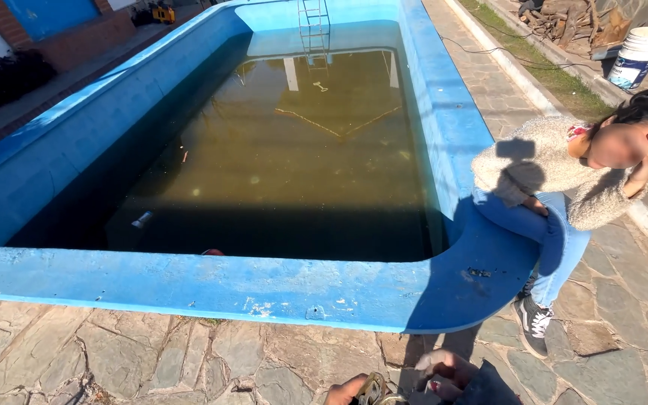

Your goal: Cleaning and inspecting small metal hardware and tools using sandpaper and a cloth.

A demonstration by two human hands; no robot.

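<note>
Pool [189, 289]: blue-painted rim, murky brown-green water held in the deep end.
Ladder [313, 22]: mounted at far wall.
Paving [151, 352]: irregular stone slabs.
Seated person [556, 187]: perched on rim corner.
Bucket [639, 56]: white, on far verge.
Left hand [346, 391]: at bottom edge, a small metal object [373, 388] held.
Right hand [444, 371]: beside it, grip not discernible.

Small metal obj [373, 390], partly cut off, bottom frame edge.

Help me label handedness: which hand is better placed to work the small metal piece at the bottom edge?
Left, probably: the left hand touches the metal piece; the right hand sits slightly apart.
</note>
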